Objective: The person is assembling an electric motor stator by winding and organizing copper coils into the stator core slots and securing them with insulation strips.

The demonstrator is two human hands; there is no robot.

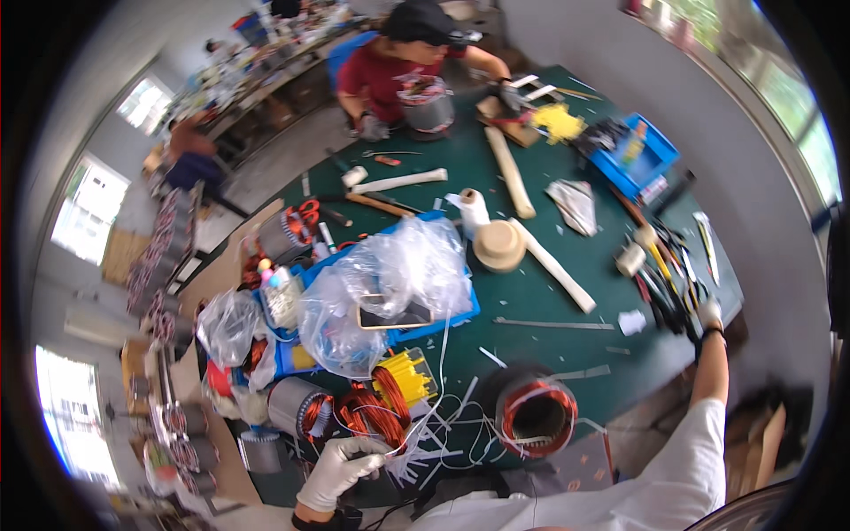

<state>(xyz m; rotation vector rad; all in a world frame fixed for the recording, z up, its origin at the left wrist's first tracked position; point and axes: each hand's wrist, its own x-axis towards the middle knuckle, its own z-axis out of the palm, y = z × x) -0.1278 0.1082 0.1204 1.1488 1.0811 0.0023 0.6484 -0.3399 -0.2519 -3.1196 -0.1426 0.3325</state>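
The person's left hand [341,471], in a white glove, has its grip pinched on a thin white cord [444,350]. The cord runs down to these fingertips from beside the bags at mid-table, and white strands loop across to a stator [537,416] wound with copper wire at the near edge of the green table [425,188]. Just beyond the left hand lies a coil of copper wire [365,412], beside a clear box [431,379] packed with yellow strips [403,376]. A second stator [297,407] lies left of the coil.

The right hand [709,313], also gloved, is stretched out to the tools [668,274] at the table's right side; whether its grip has closed on any of them cannot be told.

At mid-table, a blue bin [467,307] is heaped with clear bags [390,265], and a dark, tan-rimmed slab [390,313] rests among them. Farther right, a blue basket [660,168] holds a bottle [634,146], with a black bag [604,135] at its left rim. Across the table a co-worker [376,80] reaches toward a yellow pile [558,123].
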